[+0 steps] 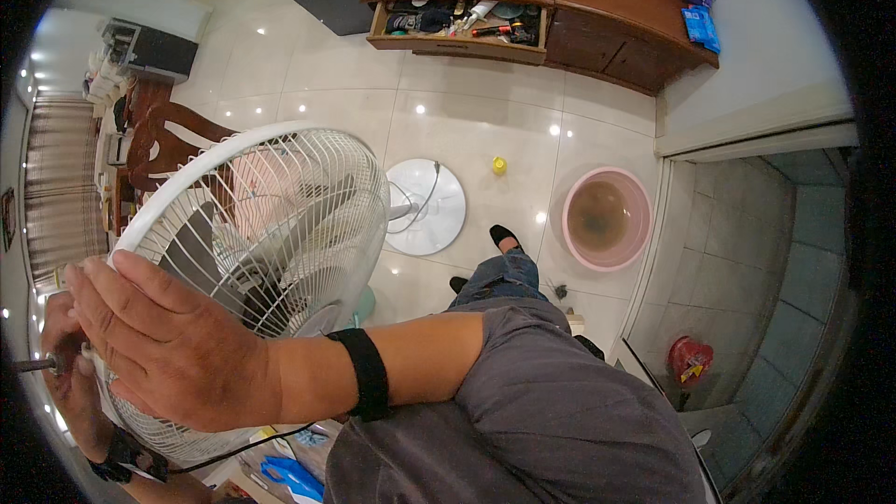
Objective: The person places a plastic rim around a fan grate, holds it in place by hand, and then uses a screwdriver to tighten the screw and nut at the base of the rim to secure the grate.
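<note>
A white standing fan (271,215) with a wire grille leans toward me on the left; its round base (443,210) is on the floor. My right hand (177,345), with a black band on the forearm, lies over the near left edge of the grille. Its fingers are close together and bent over the rim; the thumb is hidden. Beyond it, at the picture's left edge, my left hand (65,350) is closed around a thin dark metal rod (35,366) that sticks out leftward. The rod's other end is hidden by my hands.
A pink basin (644,219) of murky water stands at right. A yellow cap-like piece (499,165) lies on the tiles. At the back, a brown cabinet (607,19) has an open drawer (457,45) full of tools. A wooden chair (163,135) is behind the fan. A black cord (238,451) hangs below.
</note>
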`<action>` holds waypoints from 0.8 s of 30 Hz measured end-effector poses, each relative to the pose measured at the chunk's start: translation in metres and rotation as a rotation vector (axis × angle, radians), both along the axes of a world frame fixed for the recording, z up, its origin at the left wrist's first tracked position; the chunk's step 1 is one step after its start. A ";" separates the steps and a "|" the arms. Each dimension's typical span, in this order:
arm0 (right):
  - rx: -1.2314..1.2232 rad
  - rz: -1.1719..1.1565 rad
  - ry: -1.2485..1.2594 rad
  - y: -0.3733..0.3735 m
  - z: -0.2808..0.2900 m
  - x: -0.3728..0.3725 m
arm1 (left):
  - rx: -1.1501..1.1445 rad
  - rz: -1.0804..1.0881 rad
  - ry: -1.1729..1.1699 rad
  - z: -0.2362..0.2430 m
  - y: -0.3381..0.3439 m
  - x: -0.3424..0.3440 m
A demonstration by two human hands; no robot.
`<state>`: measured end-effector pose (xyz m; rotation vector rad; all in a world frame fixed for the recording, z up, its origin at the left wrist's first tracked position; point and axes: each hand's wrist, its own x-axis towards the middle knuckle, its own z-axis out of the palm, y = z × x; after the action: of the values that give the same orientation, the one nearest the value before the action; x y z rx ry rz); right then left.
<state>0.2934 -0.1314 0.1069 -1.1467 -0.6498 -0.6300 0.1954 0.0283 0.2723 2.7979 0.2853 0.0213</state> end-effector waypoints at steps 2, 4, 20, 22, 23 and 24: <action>0.001 0.033 0.011 -0.006 0.000 0.002 | -0.008 -0.015 -0.031 -0.004 -0.006 0.007; 0.006 0.074 0.019 -0.009 0.001 0.002 | -0.031 -0.020 -0.044 -0.003 -0.007 0.007; -0.194 0.171 -0.137 -0.027 0.003 0.012 | -0.214 -0.144 -0.079 0.008 -0.055 0.032; -0.197 0.169 -0.137 -0.028 0.004 0.011 | -0.094 -0.179 -0.123 0.007 -0.051 0.029; -0.225 0.162 -0.131 -0.030 0.004 0.010 | -0.053 -0.166 -0.179 0.004 -0.049 0.027; -0.253 0.154 -0.124 -0.031 0.006 0.010 | -0.047 -0.162 -0.185 0.003 -0.051 0.023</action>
<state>0.3030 -0.1620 0.1126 -1.2832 -0.9351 -0.4995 0.2184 -0.0225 0.2750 2.7383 0.0143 0.2310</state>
